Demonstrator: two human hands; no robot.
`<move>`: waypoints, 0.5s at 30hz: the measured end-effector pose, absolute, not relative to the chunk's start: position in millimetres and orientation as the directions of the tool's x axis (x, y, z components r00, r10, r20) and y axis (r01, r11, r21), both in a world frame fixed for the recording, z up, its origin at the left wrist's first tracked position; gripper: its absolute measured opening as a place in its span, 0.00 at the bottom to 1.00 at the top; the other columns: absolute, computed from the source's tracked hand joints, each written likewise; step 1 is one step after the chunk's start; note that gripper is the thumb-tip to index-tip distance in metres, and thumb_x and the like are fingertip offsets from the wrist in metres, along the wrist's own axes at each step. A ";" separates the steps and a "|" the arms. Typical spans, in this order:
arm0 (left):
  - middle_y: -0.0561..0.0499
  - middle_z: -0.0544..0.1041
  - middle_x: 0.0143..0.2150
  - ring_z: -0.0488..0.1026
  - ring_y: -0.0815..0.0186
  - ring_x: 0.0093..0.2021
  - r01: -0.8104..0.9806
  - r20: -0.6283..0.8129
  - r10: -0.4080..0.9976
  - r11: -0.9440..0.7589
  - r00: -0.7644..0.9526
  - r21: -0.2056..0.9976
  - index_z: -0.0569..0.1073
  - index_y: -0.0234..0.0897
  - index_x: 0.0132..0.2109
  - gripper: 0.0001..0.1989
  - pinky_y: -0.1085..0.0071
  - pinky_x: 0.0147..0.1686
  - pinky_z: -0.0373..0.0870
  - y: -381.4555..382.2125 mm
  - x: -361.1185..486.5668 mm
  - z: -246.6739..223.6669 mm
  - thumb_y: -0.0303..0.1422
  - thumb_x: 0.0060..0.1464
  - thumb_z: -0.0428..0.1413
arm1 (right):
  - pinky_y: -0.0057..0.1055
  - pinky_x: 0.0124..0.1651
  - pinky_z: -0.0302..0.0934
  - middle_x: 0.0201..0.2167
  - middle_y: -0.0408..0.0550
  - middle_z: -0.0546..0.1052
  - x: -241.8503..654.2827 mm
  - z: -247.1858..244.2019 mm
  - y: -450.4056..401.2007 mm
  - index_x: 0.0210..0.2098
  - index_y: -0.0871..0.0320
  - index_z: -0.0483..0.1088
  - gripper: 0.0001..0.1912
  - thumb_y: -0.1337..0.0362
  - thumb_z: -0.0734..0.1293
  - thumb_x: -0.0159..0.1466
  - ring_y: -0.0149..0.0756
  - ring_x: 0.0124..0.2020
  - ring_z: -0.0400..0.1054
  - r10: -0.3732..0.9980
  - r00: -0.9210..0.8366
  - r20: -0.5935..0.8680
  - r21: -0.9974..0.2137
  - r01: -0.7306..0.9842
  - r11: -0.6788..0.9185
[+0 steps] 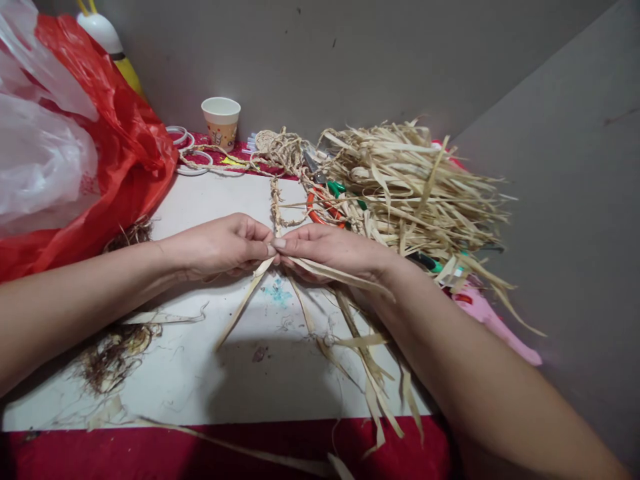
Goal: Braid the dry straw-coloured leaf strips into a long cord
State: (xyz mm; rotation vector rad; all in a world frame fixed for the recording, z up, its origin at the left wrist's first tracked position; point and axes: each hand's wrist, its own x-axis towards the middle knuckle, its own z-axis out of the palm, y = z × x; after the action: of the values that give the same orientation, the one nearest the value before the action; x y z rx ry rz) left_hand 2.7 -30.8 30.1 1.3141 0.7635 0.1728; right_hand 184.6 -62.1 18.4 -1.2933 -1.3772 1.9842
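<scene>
A braid of dry, straw-coloured plant strips (275, 203) runs from the back of the white board down to my hands. My left hand (233, 245) pinches its near end between thumb and fingers. Right against it, my right hand (325, 250) grips the same end, and the two thumbtips meet. Loose strips (245, 303) fan out below the thumbs, one toward the lower left and another along my right wrist. The fingers underneath are partly hidden.
A big heap of dry strips (410, 180) lies at right, with orange-handled scissors (313, 207) beside it. A paper cup (221, 127) stands at the back near white rings (195, 163). A red plastic bag (135, 153) fills the left. Brown fibre scraps (113, 357) lie on the white board (180, 393).
</scene>
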 end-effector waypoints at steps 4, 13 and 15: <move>0.61 0.54 0.14 0.48 0.79 0.15 0.384 -0.409 0.496 0.157 0.766 0.910 0.65 0.34 0.25 0.09 0.79 0.16 0.45 -29.5 0.8 35.2 0.27 0.53 0.52 | 0.19 0.11 0.41 0.12 0.35 0.59 186.6 12.1 -58.4 0.24 0.62 0.65 0.12 0.61 0.66 0.60 0.20 0.09 0.48 0.699 -0.573 -0.428 -0.876 0.071 -0.478; 0.58 0.61 0.19 0.56 0.75 0.21 0.621 -0.287 0.626 -0.415 0.725 0.665 0.68 0.35 0.26 0.12 0.76 0.23 0.53 -27.0 -4.9 47.1 0.35 0.54 0.48 | 0.20 0.10 0.47 0.07 0.39 0.60 171.9 12.7 -62.6 0.17 0.62 0.63 0.13 0.72 0.60 0.57 0.25 0.07 0.55 0.750 -0.479 -0.456 -0.868 0.051 -0.494; 0.58 0.62 0.19 0.57 0.74 0.21 0.674 -0.251 0.671 -0.495 0.698 0.548 0.66 0.36 0.24 0.12 0.74 0.23 0.52 -30.5 -2.7 51.6 0.35 0.53 0.48 | 0.20 0.11 0.49 0.07 0.40 0.62 167.8 14.0 -64.7 0.18 0.63 0.65 0.13 0.72 0.59 0.58 0.26 0.07 0.57 0.760 -0.434 -0.483 -0.856 0.052 -0.514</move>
State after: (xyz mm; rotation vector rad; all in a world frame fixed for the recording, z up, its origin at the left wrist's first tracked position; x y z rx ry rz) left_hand -2.7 -30.5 51.6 2.2750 1.0227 -0.0056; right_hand 167.8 -64.7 14.0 -1.2939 -1.1720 1.9955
